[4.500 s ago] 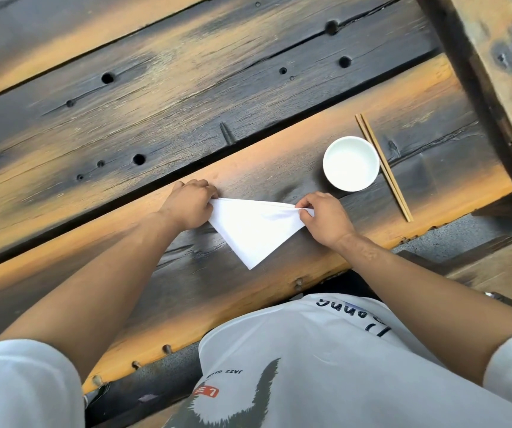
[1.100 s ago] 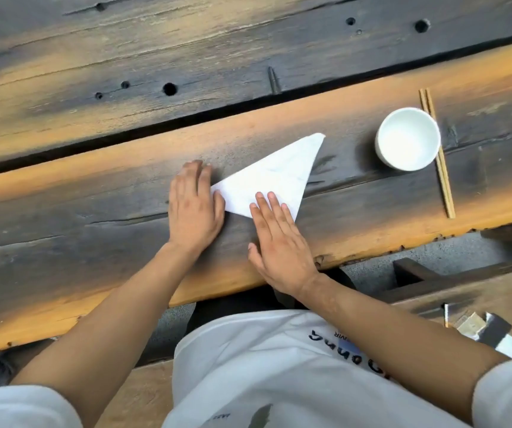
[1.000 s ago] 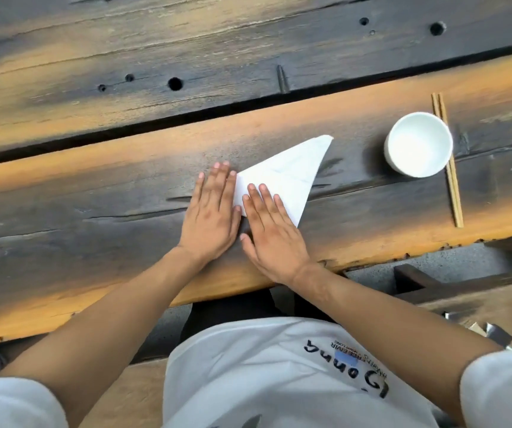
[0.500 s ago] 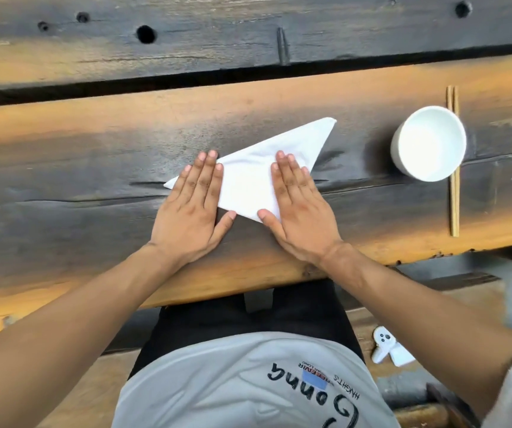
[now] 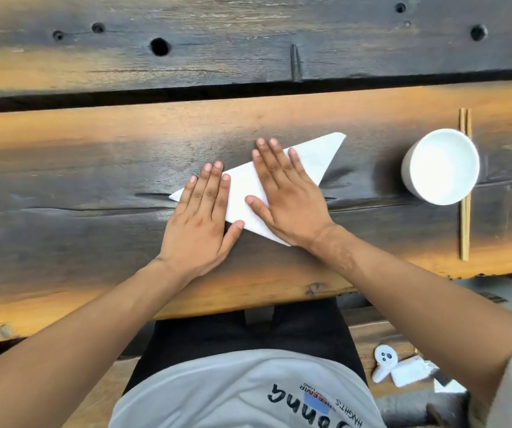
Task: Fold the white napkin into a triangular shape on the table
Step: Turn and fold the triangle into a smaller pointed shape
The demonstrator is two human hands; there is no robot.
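1. My feed from the head camera: the white napkin [image 5: 243, 196], already a long flat triangle, lies on the near plank of the wooden table [image 5: 94, 156], its far tip pointing toward the white bowl [image 5: 441, 166].
2. The left hand [image 5: 200, 223] lies palm down on the napkin's left end, fingers stretched out straight and close together, the thumb resting on the paper's near edge. It grips nothing.
3. The right hand [image 5: 285, 197] lies flat across the napkin's middle, fingers extended and slightly spread, the thumb pointing left across the paper toward the left hand. It also grips nothing.
4. From here I can see bare napkin between the two hands, at the right tip beyond the right fingers, and as a small corner left of the left hand.
5. The bowl stands upright well right of the napkin, apart from it, and overlaps a pair of chopsticks [image 5: 464, 230] lying along the plank's depth.
6. Below the table edge I see the person's grey printed shirt [image 5: 248, 393] and dark trousers [image 5: 217, 332].
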